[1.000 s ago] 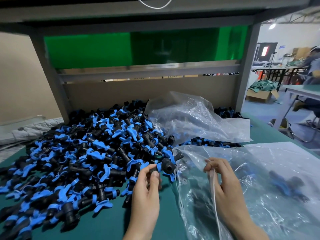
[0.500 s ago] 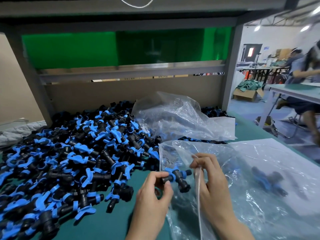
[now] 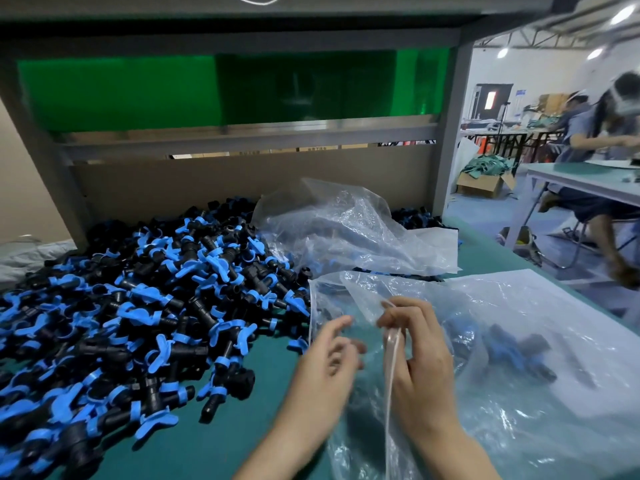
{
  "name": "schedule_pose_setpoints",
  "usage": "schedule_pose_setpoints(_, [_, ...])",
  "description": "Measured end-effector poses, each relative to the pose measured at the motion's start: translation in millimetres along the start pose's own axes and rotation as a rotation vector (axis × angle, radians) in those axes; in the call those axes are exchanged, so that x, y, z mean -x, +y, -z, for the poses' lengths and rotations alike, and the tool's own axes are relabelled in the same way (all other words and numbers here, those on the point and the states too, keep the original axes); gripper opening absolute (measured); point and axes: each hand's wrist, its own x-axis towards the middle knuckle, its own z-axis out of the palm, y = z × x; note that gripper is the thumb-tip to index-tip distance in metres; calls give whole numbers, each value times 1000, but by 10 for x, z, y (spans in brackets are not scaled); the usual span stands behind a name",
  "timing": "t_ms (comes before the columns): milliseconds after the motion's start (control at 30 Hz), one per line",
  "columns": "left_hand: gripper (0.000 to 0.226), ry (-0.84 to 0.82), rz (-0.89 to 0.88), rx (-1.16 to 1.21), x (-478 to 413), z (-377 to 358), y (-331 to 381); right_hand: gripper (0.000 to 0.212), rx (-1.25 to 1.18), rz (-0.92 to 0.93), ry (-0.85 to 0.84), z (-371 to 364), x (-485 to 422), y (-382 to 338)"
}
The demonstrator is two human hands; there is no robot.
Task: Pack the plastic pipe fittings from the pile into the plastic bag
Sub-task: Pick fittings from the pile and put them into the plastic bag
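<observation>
The green surface carries a big pile of black and blue fittings, which fills its left half up to the back edge. A crumpled spare bag lies at the back, near the middle. The bag in use lies flat along the right edge, with its mouth turned toward the pile. A few fittings show through the plastic, so the packing has only begun, in my judgement.

The right hand pinches the upper edge of the bag mouth between thumb and fingers and lifts it so the mouth is open. The left hand is at the mouth, with fingers spread loosely, and holds nothing; it is a little blurred.

I think the step in hand is the end of one drop. The next move calls for the left hand to reach to the near edge of the pile, take one fitting, and bring it into the mouth, while the right hand holds the mouth open.
</observation>
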Motion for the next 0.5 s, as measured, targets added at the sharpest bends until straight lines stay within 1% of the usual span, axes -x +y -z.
schedule_pose_setpoints(100, [26,213,-93,-295,235,465,-248,15,3,-34,-72,-43,26,6])
schedule_pose_setpoints(167, [24,321,-34,-487,332,689,-350,17,15,-63,-133,-59,43,44])
schedule_pose_setpoints(300, [22,489,-28,-655,364,863,-329,25,5,-133,-227,-73,81,98])
schedule_pose_setpoints(433, [15,557,15,-887,350,940,-285,27,-3,-184,-240,-77,86,137])
schedule_pose_setpoints(500, [13,503,52,-990,370,967,-281,27,-3,-189,-235,-77,80,151])
